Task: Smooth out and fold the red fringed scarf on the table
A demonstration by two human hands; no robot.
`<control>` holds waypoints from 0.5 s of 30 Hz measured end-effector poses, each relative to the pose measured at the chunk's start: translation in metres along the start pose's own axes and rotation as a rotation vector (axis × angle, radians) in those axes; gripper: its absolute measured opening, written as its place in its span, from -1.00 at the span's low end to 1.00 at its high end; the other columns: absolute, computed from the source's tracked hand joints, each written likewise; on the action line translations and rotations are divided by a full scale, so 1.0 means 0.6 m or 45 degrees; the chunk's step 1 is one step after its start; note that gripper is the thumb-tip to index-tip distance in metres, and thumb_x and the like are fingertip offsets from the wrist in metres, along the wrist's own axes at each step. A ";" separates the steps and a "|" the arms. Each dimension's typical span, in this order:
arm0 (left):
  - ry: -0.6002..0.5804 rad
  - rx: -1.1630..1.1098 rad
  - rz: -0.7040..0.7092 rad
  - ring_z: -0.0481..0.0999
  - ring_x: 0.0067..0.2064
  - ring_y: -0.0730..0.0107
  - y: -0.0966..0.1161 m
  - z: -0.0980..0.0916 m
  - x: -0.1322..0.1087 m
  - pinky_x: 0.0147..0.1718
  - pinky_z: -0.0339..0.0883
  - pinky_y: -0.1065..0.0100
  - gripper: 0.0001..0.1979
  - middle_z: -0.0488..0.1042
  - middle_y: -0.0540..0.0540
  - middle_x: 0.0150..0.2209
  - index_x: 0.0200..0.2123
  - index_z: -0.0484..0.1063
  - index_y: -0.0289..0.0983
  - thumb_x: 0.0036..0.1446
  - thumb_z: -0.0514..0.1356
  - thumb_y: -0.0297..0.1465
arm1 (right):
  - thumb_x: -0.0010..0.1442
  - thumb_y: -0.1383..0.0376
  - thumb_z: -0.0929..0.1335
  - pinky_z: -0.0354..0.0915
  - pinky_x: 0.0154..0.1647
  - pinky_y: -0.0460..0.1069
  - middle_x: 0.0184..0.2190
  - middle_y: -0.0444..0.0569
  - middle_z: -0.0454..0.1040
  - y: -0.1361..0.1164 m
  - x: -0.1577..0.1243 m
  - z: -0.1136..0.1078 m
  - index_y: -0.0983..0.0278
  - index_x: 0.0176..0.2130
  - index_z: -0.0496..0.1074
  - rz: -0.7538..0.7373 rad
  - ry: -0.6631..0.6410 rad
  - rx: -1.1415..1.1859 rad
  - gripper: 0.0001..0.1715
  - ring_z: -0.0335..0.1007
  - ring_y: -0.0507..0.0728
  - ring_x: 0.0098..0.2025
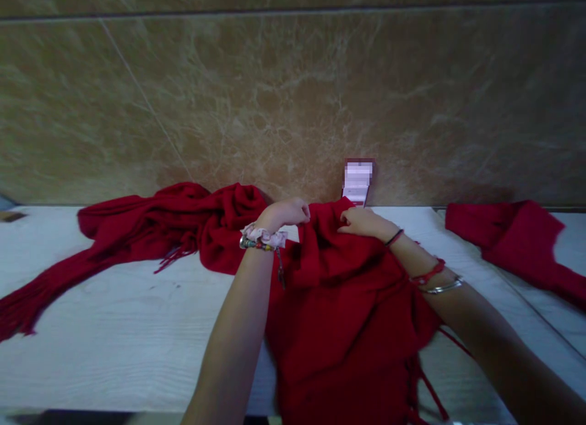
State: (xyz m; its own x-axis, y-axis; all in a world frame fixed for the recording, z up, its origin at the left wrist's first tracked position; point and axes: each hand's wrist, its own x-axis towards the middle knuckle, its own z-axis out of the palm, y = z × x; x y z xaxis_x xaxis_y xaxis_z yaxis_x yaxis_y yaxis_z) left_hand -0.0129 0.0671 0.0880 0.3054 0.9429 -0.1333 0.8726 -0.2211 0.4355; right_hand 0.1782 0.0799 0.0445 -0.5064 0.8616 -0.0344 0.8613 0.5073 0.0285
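Note:
A large red cloth (339, 327), which looks like a shawl or scarf, lies bunched on the white table and hangs over its front edge. My left hand (287, 212) is closed at its upper left edge, fingers curled against the fabric. Close by on the right, my right hand (364, 222) pinches a gathered fold of the same cloth. A white label (290, 232) shows beside my left wrist. To the left lies a crumpled red fringed scarf (183, 220), close against the middle cloth; whether they are joined is hidden.
Behind the hands, a phone (357, 182) leans against the brown marbled wall (274, 95). More red cloth (513, 239) lies on the right side of the white wood-grain table (151, 345). A small brown object (11, 216) sits at the far left.

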 end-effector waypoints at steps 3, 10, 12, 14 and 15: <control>-0.006 -0.016 0.006 0.31 -0.56 0.48 -0.002 0.002 0.001 -0.53 0.11 0.50 -0.89 0.36 0.04 -0.67 -0.66 0.42 -0.30 -0.26 0.12 -0.56 | 0.05 0.20 0.29 0.20 -0.35 -0.08 -0.25 0.11 0.47 -0.001 -0.001 0.000 0.34 -0.22 0.43 -0.026 -0.100 -0.011 -0.67 0.37 0.16 -0.24; -0.043 -0.077 -0.079 0.38 -0.49 0.39 -0.002 0.005 0.006 -0.46 0.16 0.47 -0.89 0.36 0.00 -0.65 -0.64 0.43 -0.33 -0.26 0.13 -0.59 | 0.00 0.37 0.28 0.17 -0.37 -0.08 -0.34 0.03 0.49 0.003 0.005 0.000 0.31 -0.35 0.48 -0.048 -0.115 0.023 -0.80 0.37 0.13 -0.30; -0.018 -0.069 -0.105 0.40 -0.44 0.35 -0.004 0.001 0.005 -0.42 0.18 0.45 -0.89 0.38 -0.02 -0.61 -0.62 0.44 -0.34 -0.24 0.13 -0.59 | 0.02 0.36 0.26 0.16 -0.34 -0.08 -0.35 0.02 0.49 0.007 0.005 -0.006 0.31 -0.35 0.48 0.009 0.019 0.052 -0.79 0.37 0.12 -0.30; 0.073 -0.051 -0.159 0.42 -0.40 0.31 -0.011 -0.005 0.002 -0.39 0.19 0.43 -0.89 0.38 -0.04 -0.60 -0.62 0.43 -0.35 -0.23 0.13 -0.60 | 0.01 0.35 0.25 0.16 -0.34 -0.07 -0.37 0.02 0.49 0.015 0.002 -0.017 0.32 -0.36 0.47 0.134 0.189 0.078 -0.78 0.36 0.12 -0.32; 0.132 -0.039 -0.196 0.42 -0.39 0.29 -0.016 -0.009 0.000 -0.38 0.19 0.42 -0.89 0.37 -0.04 -0.61 -0.63 0.42 -0.35 -0.24 0.13 -0.62 | 0.00 0.35 0.25 0.16 -0.36 -0.06 -0.40 0.03 0.49 0.022 -0.001 -0.024 0.34 -0.37 0.47 0.200 0.279 0.092 -0.78 0.36 0.12 -0.34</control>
State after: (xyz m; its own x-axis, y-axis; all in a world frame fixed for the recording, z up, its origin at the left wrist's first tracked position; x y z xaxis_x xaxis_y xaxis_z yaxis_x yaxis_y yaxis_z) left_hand -0.0236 0.0707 0.0888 0.1272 0.9859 -0.1085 0.8935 -0.0663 0.4441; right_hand 0.1889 0.0864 0.0590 -0.3566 0.9163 0.1822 0.9267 0.3717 -0.0555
